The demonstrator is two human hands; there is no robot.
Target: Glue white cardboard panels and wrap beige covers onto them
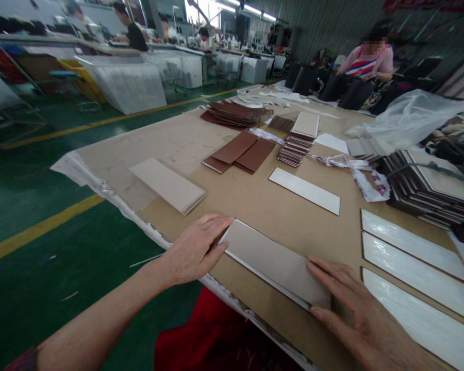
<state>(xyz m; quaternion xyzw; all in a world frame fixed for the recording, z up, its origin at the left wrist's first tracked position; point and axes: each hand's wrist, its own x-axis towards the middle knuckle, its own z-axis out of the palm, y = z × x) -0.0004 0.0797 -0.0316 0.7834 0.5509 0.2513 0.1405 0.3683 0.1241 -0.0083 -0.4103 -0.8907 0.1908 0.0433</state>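
A beige rectangular panel (272, 260) lies on top of a white-edged piece near the table's front edge, long side running left to right. My left hand (199, 247) is closed round its left end, thumb at the near corner and fingers at the far one. At the right end, my right hand (348, 296) holds the panel between its thumb on the near edge and its fingers on the far side. The panel's right edge is slightly lifted from the piece below. A short stack of beige panels (166, 184) lies beyond my left hand.
Three glossy white strips (413, 281) lie at the right, another white strip (304, 190) farther in. Brown pieces (242, 150), a striped-edge stack (299, 136) and a tied dark bundle (429, 180) stand behind. A co-worker (367, 59) is across the table (112, 149).
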